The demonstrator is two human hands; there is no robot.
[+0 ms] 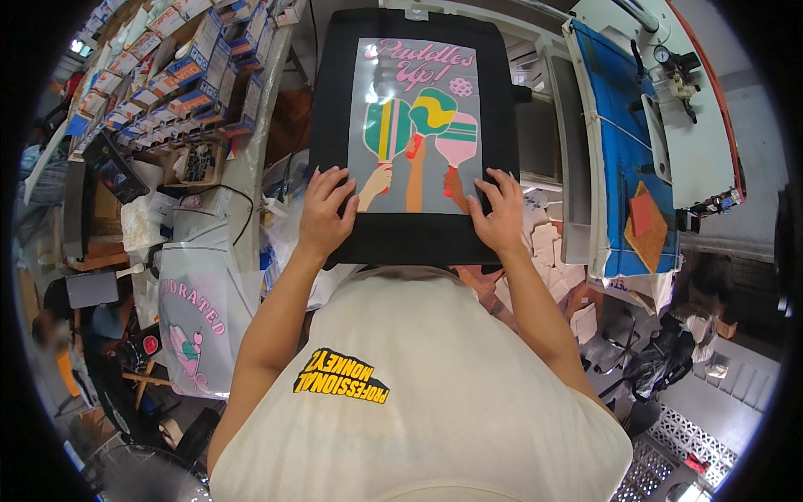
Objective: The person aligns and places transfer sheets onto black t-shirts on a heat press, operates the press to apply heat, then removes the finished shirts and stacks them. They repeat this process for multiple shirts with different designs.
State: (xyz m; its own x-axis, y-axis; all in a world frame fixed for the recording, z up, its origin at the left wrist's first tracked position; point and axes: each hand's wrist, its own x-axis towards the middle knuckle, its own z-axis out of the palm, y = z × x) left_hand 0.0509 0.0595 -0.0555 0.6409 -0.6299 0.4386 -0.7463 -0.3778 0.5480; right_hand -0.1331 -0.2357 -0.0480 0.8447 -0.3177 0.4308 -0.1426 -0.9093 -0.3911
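Observation:
A black cloth, probably a garment (401, 238), is stretched over a flat board in front of me. On its middle lies a grey translucent printed sheet (418, 188) with pink lettering, several colourful paddles and hands gripping them. My left hand (328, 211) rests on the cloth at the sheet's lower left corner, its fingers spread. At the lower right corner lies my right hand (500, 209), fingers also apart, with the fingertips by the sheet's edge. Neither hand grips anything. The board under the cloth is hidden.
Rows of small cardboard boxes (196, 71) fill the table at the left. Another printed sheet (196, 318) hangs off that table's near end. On the right stands a machine with a blue pad (615, 109) and a pressure gauge (662, 56). Papers (548, 251) lie below it.

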